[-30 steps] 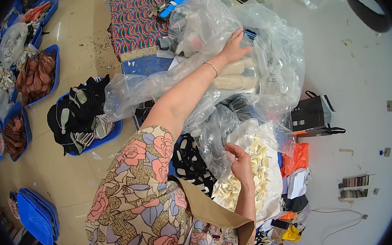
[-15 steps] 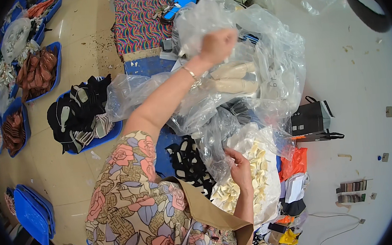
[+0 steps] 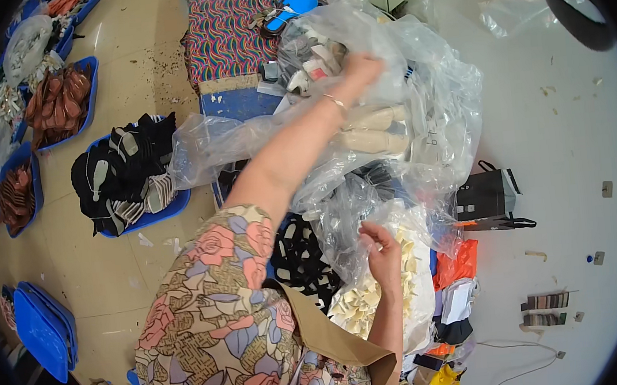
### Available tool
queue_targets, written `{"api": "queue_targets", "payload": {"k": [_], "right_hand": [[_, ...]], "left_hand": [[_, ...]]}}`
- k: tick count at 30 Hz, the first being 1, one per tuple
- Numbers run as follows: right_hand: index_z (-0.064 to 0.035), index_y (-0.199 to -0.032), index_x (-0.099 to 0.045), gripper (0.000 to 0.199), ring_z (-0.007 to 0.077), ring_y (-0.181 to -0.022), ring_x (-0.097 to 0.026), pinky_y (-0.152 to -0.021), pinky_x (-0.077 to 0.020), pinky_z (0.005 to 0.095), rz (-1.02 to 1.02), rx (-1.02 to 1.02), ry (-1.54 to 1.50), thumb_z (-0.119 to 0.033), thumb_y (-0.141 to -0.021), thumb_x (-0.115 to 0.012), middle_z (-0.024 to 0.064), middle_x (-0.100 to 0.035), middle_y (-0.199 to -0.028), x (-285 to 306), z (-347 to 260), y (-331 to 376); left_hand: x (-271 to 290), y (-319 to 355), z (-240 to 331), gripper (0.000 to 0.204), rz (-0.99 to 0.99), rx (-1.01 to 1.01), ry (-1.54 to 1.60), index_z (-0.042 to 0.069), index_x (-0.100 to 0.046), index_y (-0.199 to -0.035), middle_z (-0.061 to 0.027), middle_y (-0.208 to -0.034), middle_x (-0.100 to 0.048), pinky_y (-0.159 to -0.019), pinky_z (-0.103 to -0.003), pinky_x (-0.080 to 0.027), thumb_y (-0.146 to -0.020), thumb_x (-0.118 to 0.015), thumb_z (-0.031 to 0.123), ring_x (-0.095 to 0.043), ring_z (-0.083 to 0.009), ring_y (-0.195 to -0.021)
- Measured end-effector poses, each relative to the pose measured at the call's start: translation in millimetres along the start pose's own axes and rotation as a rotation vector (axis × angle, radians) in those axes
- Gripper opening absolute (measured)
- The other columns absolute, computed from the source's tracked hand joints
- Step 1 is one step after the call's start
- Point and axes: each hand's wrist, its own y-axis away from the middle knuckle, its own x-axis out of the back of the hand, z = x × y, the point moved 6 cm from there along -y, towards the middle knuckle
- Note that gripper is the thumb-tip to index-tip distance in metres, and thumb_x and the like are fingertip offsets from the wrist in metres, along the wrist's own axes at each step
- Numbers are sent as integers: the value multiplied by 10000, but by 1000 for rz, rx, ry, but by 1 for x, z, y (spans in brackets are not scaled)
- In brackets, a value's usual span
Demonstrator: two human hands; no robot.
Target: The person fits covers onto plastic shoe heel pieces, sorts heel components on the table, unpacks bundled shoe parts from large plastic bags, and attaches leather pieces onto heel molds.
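My left hand (image 3: 364, 70) is closed on the clear plastic bag (image 3: 383, 35) at the top of the heap, its arm stretched far forward. Inside that bag, beside my wrist, grey and white pieces (image 3: 319, 63) show. Below my left forearm, cream padded pieces (image 3: 373, 132) lie under clear plastic. My right hand (image 3: 384, 255) is nearer to me, its fingers loosely bent and apart, beside a crumpled clear bag (image 3: 344, 222). Beneath it, many small cream pieces (image 3: 362, 301) lie on a white sheet.
Black pieces with pale patches (image 3: 303, 259) lie left of the cream ones. A blue tray (image 3: 138, 220) of black and striped pieces stands on the floor at left, with stacked blue trays (image 3: 42, 333) nearer. A black bag (image 3: 488, 195) and an orange bag (image 3: 454, 264) sit along the right.
My left hand has pulled the plastic a little to the right, uncovering the grey and white pieces. My right hand has shifted slightly, its fingers more bent.
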Motion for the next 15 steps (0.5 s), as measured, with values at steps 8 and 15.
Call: {"api": "queue_targets", "payload": {"k": [8, 15], "right_hand": [[-3, -1055, -625, 219, 129, -842, -612, -773, -483, 258, 20, 16, -66, -25, -837, -610, 72, -660, -933, -2, -19, -2], [2, -1064, -621, 230, 133, -833, -614, -779, -480, 263, 26, -17, -91, -29, -836, -612, 80, -664, -922, -7, -14, 9]], "left_hand": [[-75, 57, 30, 443, 39, -184, -353, -14, -574, -618, -139, -570, -557, -521, -337, -430, -693, -745, 387, -539, -148, -555], [-70, 69, 56, 488, 28, -232, -64, 25, -467, -564, -45, -522, -475, -484, -326, -376, -744, -733, 392, -385, -118, -523]]}}
